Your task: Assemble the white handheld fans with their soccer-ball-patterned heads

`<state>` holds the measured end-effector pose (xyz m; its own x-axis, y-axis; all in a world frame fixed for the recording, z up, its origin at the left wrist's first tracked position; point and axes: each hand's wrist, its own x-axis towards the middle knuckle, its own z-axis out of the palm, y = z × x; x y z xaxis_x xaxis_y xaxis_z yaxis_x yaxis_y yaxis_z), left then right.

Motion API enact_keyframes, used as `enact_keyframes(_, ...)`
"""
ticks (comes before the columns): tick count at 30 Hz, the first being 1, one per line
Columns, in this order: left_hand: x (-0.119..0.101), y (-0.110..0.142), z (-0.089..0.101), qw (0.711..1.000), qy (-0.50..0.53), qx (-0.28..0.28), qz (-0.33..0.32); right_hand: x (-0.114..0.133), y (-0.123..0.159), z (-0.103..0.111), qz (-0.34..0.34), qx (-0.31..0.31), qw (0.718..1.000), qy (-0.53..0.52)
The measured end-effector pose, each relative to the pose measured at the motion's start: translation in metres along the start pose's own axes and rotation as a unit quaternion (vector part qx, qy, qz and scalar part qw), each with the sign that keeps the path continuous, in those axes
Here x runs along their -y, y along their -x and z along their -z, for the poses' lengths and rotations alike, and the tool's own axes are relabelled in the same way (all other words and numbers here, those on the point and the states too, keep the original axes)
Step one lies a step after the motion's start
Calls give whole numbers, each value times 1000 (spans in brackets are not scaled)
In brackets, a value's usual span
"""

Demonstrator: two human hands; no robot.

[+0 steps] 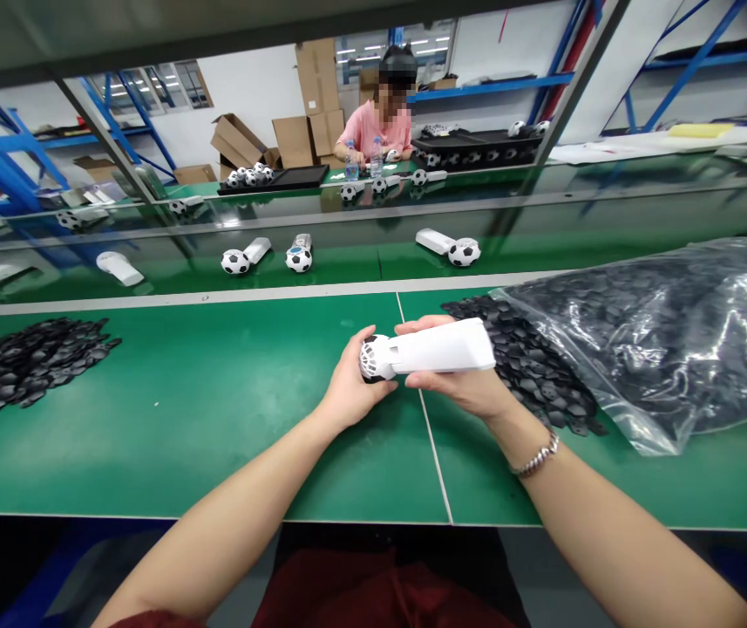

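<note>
A small white handheld fan (442,347) with a round black-and-white soccer-ball head is held level above the green bench. Its head has a web-like grille and points left; the broad handle extends right. My left hand (350,384) is curled round the ball head, thumb at the near side. My right hand (468,391) grips the handle from beneath, with fingers along the far side and the thumb along the near side. The handle hides the right palm. Just beyond my right hand lies a heap of flat black plastic pieces (543,375).
A clear plastic bag (680,349) of black pieces lies at right. Another black heap (26,362) is at left. Along the conveyor belt (347,283) rest several similar items, including a soccer-ball piece (463,252). Across it sits a co-worker (376,131) near black trays (295,180) and cartons.
</note>
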<state>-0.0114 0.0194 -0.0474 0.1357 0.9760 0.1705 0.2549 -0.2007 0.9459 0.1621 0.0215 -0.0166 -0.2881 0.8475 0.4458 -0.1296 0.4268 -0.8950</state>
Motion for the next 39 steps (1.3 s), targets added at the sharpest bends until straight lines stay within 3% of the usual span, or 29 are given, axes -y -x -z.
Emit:
enact_keyframes(14, 2, -1, 0, 1000, 26, -2, -9, 1, 4, -8, 58, 5, 998, 28)
enact_keyframes(30, 0, 0, -1, 983, 170, 37, 59, 0, 8, -11, 55, -8, 994, 99)
enact_keyframes(35, -6, 0, -3, 964, 255, 16, 79, -4, 6, -11, 66, -2, 987, 145)
enact_keyframes(39, -9, -3, -1, 931, 341, -51, 122, -11, 3, -7, 40, -18, 969, 242)
